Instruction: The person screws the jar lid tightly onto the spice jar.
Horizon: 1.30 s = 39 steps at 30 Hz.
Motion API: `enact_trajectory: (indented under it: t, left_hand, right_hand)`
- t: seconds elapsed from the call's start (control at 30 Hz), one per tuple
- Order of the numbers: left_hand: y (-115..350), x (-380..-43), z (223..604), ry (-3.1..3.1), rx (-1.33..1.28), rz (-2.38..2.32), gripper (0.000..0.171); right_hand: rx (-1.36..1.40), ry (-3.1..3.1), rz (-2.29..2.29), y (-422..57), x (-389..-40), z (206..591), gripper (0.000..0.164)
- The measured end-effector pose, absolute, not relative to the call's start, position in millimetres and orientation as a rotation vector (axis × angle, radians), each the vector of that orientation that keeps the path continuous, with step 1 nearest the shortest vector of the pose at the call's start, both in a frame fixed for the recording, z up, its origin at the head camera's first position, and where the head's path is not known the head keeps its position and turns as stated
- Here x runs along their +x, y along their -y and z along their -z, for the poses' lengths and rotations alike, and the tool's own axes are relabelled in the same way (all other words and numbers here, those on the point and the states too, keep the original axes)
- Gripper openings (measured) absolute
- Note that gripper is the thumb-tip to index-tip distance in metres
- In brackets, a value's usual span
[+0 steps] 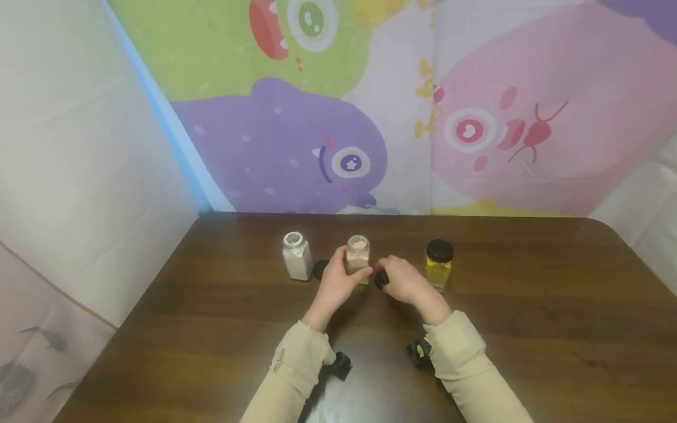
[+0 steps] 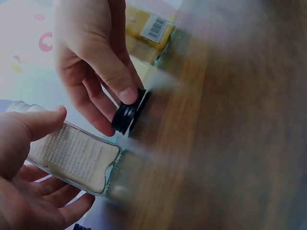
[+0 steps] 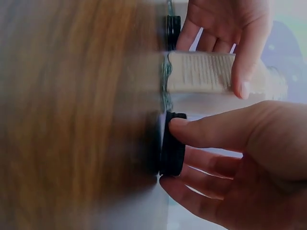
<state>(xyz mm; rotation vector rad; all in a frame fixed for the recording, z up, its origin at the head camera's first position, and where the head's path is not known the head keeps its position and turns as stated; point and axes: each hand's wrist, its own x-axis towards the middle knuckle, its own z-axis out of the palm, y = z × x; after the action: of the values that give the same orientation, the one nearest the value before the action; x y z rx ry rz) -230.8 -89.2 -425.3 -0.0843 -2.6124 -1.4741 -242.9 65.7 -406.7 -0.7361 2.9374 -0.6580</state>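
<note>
My left hand (image 1: pixel 337 281) grips an open glass jar (image 1: pixel 358 258) of pale beige powder, with the thumb on its near side and fingers round the other. The jar stands upright on the table, a printed label (image 2: pixel 72 151) visible in the left wrist view. Just to its right, my right hand (image 1: pixel 407 282) pinches a black lid (image 3: pixel 173 146) between thumb and fingers. That lid is at the tabletop, slightly tilted, apart from the jar. Left of the left hand lies another black lid (image 1: pixel 321 269), partly hidden by it.
An open jar of white powder (image 1: pixel 298 258) stands on the left of the wooden table (image 1: pixel 222 329). Close beyond the right hand is a black-capped jar with yellow contents (image 1: pixel 438 264). A cartoon-printed cloth (image 1: pixel 296 153) hangs behind the table.
</note>
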Motion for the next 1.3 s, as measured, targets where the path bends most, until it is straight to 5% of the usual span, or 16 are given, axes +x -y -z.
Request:
enact_trajectory:
  t: [1.3]
  left_hand:
    - [94.7, -232.3, 425.3, 2.636, -0.11, 1.552, 0.058]
  right_hand:
    - [-0.773, -2.985, 1.284, -55.1, -234.7, 362.0, 0.04]
